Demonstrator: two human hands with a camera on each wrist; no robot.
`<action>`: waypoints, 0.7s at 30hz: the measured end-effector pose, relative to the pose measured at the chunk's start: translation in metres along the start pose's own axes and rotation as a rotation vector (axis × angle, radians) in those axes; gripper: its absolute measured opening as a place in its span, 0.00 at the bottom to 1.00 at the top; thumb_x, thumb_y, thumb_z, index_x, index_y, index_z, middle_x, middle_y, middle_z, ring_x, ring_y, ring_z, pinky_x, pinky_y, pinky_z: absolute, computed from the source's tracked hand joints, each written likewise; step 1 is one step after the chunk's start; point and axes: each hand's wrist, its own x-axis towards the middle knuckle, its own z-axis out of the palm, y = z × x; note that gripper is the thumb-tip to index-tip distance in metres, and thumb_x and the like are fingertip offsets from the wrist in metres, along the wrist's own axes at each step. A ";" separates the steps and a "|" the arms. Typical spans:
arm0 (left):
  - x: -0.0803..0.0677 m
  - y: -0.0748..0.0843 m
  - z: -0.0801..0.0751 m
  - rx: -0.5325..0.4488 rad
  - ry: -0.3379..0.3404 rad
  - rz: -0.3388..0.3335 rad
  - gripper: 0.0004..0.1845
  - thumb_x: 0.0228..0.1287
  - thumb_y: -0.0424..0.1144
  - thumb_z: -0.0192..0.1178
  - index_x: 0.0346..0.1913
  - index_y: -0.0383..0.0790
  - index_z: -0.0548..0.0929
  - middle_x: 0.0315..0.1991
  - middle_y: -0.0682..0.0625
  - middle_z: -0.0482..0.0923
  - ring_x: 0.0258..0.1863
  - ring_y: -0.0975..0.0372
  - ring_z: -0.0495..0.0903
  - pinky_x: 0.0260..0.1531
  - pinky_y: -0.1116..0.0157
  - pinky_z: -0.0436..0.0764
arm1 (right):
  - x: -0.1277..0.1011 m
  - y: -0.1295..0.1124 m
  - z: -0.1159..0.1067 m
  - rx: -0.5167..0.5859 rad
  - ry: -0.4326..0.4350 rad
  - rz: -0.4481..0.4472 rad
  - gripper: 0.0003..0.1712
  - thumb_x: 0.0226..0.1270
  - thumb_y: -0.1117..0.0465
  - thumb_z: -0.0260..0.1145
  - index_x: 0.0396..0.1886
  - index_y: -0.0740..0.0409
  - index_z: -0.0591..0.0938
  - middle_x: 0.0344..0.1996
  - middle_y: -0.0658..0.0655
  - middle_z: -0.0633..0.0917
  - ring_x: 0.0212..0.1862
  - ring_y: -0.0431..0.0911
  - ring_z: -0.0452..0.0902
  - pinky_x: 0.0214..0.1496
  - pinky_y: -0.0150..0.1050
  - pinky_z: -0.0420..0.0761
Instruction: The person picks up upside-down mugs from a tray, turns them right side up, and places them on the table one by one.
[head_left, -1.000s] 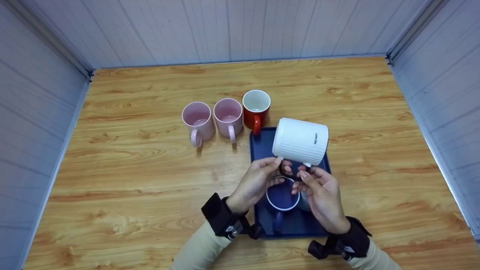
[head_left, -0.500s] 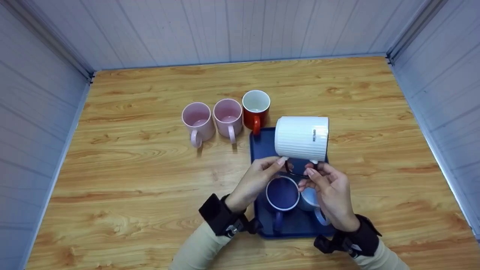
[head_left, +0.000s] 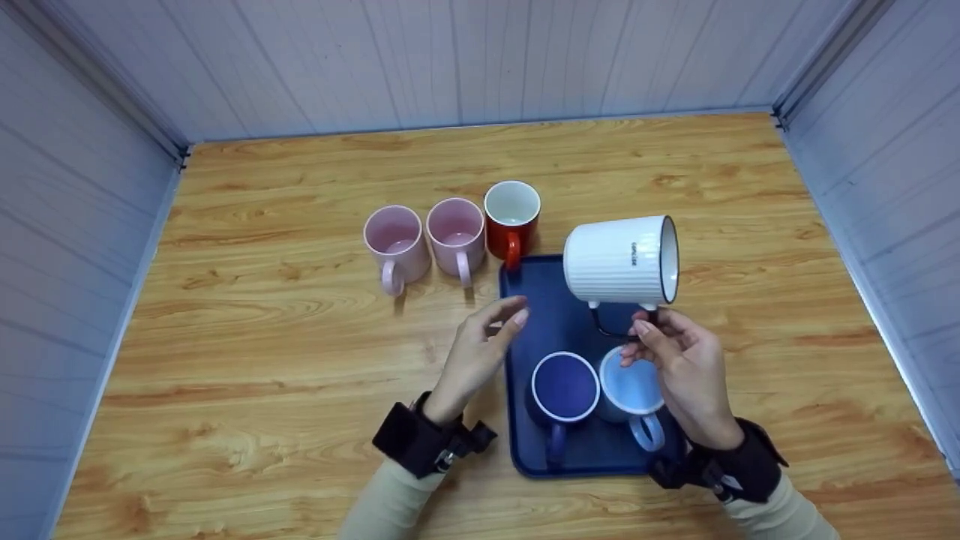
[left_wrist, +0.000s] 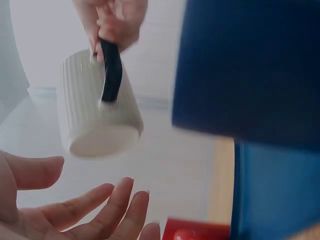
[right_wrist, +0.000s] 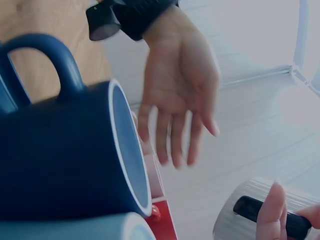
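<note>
There's small dark lettering running sideways on the ribbed wall of the white mug point(head_left: 621, 260), too tiny to read from the head view, and no other writing shows anywhere.

The right hand point(head_left: 679, 367) has that white mug up in the air, tipped on its side above the far end of the blue tray point(head_left: 525, 300), mouth turned to the right with a dark rim showing. The fingers pinch the thin dark handle from below; the left wrist view shows them curled round that handle, the mug's pale base facing the camera.

The left hand point(head_left: 476, 356) is off the mug, hanging just left of the tray's edge with fingers relaxed and spread, holding nothing. The right wrist view confirms it: palm open, fingers loose and pointing down.

Down on the near part of the tray stand two mugs side by side, touching: the dark blue mug point(head_left: 564, 390) with a white rim on the left, the light blue mug point(head_left: 631, 390) on the right, partly under the right hand.

On the wooden table point(head_left: 262, 337), a row: two pink mugs point(head_left: 395, 240) and then a red mug point(head_left: 512, 214) just at the tray's far left corner.
</note>
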 end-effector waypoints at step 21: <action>-0.006 -0.028 -0.033 0.065 0.144 -0.067 0.17 0.66 0.40 0.54 0.52 0.32 0.77 0.48 0.40 0.77 0.49 0.55 0.75 0.47 0.57 0.74 | 0.039 -0.014 -0.010 -0.259 0.083 0.068 0.03 0.61 0.73 0.59 0.33 0.70 0.78 0.23 0.62 0.79 0.17 0.44 0.76 0.21 0.35 0.78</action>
